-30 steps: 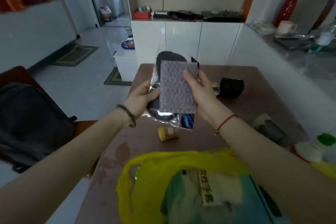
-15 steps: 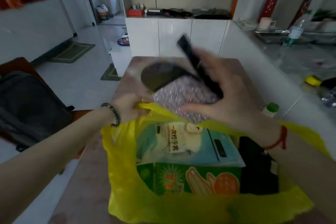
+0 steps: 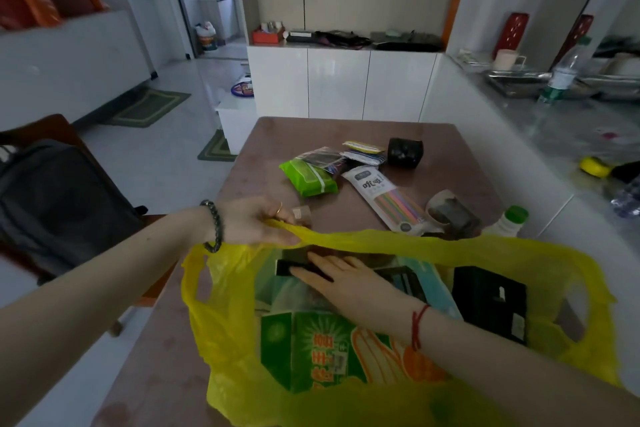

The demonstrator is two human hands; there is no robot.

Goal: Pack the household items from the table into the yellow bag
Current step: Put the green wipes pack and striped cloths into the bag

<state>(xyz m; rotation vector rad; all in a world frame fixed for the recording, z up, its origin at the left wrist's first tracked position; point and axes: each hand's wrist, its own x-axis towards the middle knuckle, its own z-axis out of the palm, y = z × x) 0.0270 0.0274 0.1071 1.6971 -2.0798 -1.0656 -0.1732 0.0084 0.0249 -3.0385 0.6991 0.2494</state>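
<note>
Yellow film, thin and slack: my left hand point(image 3: 256, 224) pinches the yellow bag point(image 3: 450, 243) by its rim.
My right hand point(image 3: 349, 282) lies flat inside it, fingers straight on a dark flat pack point(image 3: 292, 263). Beyond both hands, the tabletop point(image 3: 277, 139) holds a green pack point(image 3: 308, 178), probably soft, and a straw sleeve point(image 3: 388, 199), likely light and slippery; I'd grip it mid-length.

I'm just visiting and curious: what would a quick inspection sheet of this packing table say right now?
Surface: brown tabletop, partly bare.
Job's things: yellow plastic bag, open, holding a green printed box and a black box; on the table a green soft packet, a white packet of coloured straws, a black cube-shaped pot, a green-capped white bottle.
Clutter: nothing seen.
Hands: left hand grips the bag's rim; right hand lies flat inside the bag on a dark packet.
Cables: nothing seen.
Surroundings: white cabinets behind; grey backpack on a chair, left.
</note>
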